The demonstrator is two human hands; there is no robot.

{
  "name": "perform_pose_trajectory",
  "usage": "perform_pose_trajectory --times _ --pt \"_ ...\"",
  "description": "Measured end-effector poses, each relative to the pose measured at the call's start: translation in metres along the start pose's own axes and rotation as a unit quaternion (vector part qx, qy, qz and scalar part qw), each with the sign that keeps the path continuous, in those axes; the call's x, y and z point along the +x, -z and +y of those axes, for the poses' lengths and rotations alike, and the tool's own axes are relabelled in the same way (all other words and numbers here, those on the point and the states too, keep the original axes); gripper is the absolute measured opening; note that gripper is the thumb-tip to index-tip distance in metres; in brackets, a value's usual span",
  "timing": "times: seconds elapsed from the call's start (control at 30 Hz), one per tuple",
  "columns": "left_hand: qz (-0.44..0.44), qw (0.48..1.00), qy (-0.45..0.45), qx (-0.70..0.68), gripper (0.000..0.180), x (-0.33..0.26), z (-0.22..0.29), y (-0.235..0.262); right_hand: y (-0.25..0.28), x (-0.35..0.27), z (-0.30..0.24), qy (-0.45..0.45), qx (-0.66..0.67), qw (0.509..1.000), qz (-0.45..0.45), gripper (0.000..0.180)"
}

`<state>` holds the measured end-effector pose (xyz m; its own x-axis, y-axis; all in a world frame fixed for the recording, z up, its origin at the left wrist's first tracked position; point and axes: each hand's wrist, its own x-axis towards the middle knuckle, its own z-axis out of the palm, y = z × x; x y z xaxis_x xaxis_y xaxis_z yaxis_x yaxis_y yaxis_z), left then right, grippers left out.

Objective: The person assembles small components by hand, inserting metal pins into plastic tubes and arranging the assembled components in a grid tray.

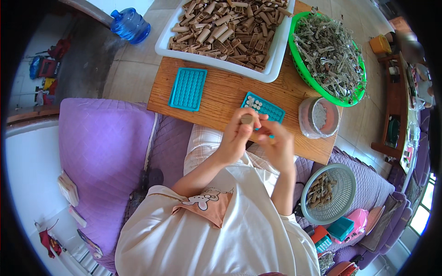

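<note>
My left hand (235,140) is closed around a short brown cylinder (247,119), whose round end faces up between thumb and fingers. Close beside it, my right hand (277,145) has its fingers curled together toward the left hand. Whatever those fingertips may pinch is too small or hidden to make out. Just beyond both hands lies a teal tray (276,113) with rows of round hollows, partly covered by the fingers. Several white round pieces (252,102) sit at its left end. Farther left on the table is a second teal tray (188,89) with similar round shapes.
A white bin (162,46) full of brown half-tube pieces stands on the wooden table (221,87). To its right are a green basket (299,69) of dried plant scraps and a plastic-lined tub (306,120) holding white bits. A grey-green basket (345,184) rests at my right.
</note>
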<state>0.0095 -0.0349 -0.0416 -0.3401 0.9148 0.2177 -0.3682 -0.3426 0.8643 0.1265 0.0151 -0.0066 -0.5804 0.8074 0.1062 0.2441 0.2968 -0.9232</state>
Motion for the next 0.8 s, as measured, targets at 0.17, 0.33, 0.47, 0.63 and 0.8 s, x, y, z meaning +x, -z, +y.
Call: perform_pose_trajectory --times 0.17,0.33,0.47,0.63,0.8 --pt "-0.017 0.984 0.144 -0.100 0.047 0.003 0.014 0.022 0.098 0.015 0.050 -0.112 -0.136 0.965 0.195 0.016" --pt "0.007 0.946 0.199 -0.254 0.046 0.003 0.011 0.024 0.148 0.030 0.101 -0.197 -0.335 0.917 0.089 0.019" --pt "0.017 0.951 0.209 -0.228 0.038 0.003 0.011 0.017 0.147 0.037 0.124 -0.109 -0.384 0.916 0.040 0.018" --pt "0.022 0.938 0.224 -0.262 0.033 0.004 0.012 0.014 0.143 0.041 0.133 -0.141 -0.407 0.902 -0.019 0.014" --pt "0.014 0.936 0.252 -0.244 0.034 0.005 0.008 0.016 0.142 0.040 0.128 -0.153 -0.377 0.913 -0.031 0.015"
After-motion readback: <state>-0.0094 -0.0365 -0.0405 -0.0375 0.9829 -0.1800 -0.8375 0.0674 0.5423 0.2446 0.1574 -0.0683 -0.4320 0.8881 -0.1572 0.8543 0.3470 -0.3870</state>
